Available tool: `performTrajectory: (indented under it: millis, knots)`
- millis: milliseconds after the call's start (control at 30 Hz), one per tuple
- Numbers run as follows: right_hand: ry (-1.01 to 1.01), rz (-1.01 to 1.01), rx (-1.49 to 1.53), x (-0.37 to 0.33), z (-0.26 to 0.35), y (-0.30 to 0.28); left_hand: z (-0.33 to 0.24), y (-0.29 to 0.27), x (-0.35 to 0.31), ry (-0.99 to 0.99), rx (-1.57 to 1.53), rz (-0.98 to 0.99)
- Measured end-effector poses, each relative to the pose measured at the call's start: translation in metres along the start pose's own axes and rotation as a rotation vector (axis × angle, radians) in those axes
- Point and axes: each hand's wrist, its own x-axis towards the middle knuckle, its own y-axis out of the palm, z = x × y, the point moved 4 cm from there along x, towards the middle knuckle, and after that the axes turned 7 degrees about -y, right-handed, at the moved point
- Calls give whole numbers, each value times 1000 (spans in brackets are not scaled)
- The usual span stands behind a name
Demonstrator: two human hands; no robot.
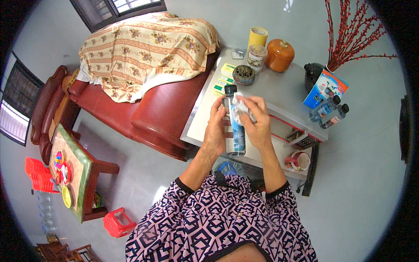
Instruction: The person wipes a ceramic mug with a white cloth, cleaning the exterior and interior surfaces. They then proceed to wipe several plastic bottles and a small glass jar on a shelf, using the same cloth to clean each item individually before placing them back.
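Note:
A clear plastic bottle (238,142) with a black cap and a blue label is held upright in front of me. My left hand (214,124) wraps round its left side. In my right hand (258,121) a crumpled white tissue (240,109) is gripped and pressed against the bottle's upper right side. Parts of the bottle are hidden by the tissue and the fingers. Behind the hands stands a low cabinet (279,94) with a grey top, bearing a round patterned dish (243,75), small green-and-yellow boxes (223,81) and a clear lidded jar (256,56).
On the cabinet are an orange-brown lidded pot (279,55), a yellow canister (258,36), a dark vase (312,74) with red-berry branches, a blue box (325,88) and two capped bottles (324,109). A red sofa (161,114), a green-edged table (83,174) and a red stool (118,222) lie leftward.

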Motion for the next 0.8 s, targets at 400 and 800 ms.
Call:
performTrajectory:
  millis: [400,800]
  knots:
    - [-85,213,15,-75,25,-10,6,-8,11,13,-192,-22]
    - [-1,76,107,-18,2,3,15,-16,19,-43,-357,103]
